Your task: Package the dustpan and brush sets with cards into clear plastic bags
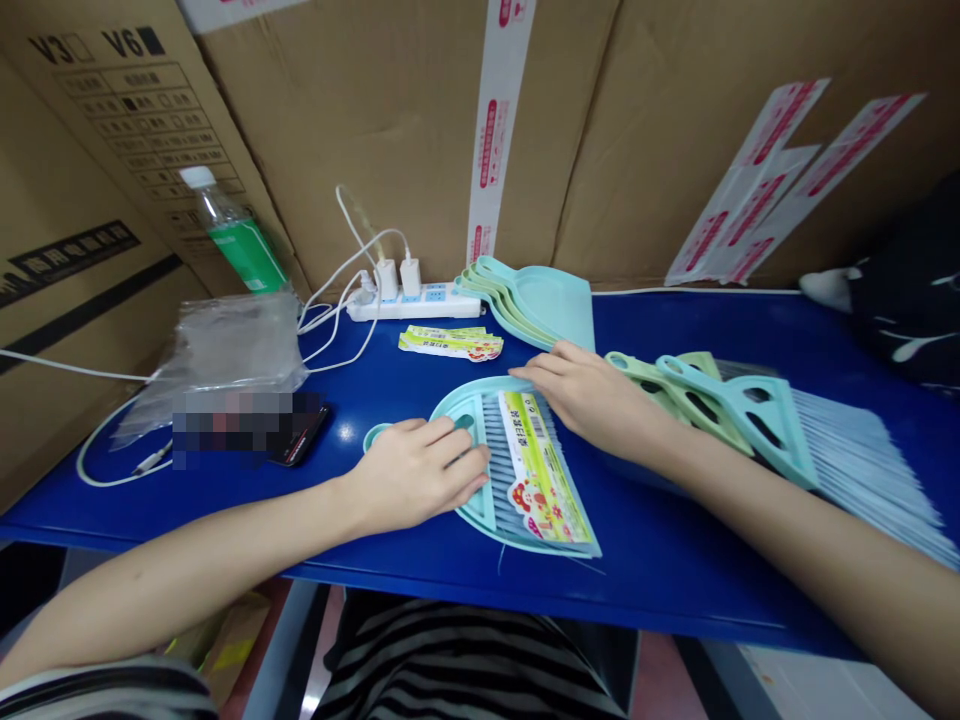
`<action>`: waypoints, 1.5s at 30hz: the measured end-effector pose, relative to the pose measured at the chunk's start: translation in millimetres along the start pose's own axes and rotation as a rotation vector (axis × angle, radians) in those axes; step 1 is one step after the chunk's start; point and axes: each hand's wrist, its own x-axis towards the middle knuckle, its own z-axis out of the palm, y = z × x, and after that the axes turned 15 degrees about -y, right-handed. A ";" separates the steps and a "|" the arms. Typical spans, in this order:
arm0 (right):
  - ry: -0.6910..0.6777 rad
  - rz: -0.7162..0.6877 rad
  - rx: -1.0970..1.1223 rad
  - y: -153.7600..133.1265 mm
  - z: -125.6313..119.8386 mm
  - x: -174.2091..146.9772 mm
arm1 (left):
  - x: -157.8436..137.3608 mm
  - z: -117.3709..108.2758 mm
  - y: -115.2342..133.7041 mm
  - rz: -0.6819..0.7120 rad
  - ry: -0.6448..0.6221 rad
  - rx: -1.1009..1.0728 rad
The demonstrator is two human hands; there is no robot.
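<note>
A light-blue dustpan (480, 386) lies on the blue table with a matching hand brush (495, 436) set inside it. On the bristles rests a printed label card (534, 468) in yellow-green and white. My left hand (424, 472) is closed over the brush's handle end, its fingers curled above the pan. My right hand (581, 392) grips the dustpan's far rim near the corner; its fingertips are partly hidden. Just beyond it sits a stack of blue and green dustpans (551, 295). More hand brushes (772, 425) lie in a pile under and past my right forearm.
Loose label cards (450, 342) lie before a white power strip (420, 302) with chargers and cables. At the left are clear plastic bags (232, 345), a phone (301, 440) and a green-labelled bottle (244, 245). Large cardboard boxes (390, 120) wall the back. Dark patterned fabric (907, 290) shows at far right.
</note>
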 end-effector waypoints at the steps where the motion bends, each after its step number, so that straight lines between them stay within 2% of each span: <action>1: 0.000 0.000 -0.002 0.4 0.0 0.0 | 0.3 0.2 0.2 0.000 0.008 0.008; 7: 0.032 0.005 0.018 6.3 0.7 -0.1 | -1.8 -0.5 -2.1 0.003 0.045 0.039; 11: 0.003 0.033 0.017 10.7 0.8 -0.5 | -5.6 -2.3 -8.3 -0.025 0.056 0.048; 18: -0.028 0.072 -0.012 14.3 1.3 -2.6 | -8.8 -4.3 -21.0 -0.081 -0.006 0.091; 28: 0.017 0.059 0.007 16.1 -2.1 -3.3 | -7.6 -11.4 -28.6 -0.184 -0.140 0.123; 34: 0.000 0.016 0.152 2.4 -3.7 -0.1 | -6.8 -10.0 -27.9 -0.166 -0.116 0.112; 45: -0.002 -0.001 0.098 6.1 0.9 2.1 | -7.1 -10.3 -28.4 -0.148 -0.097 0.085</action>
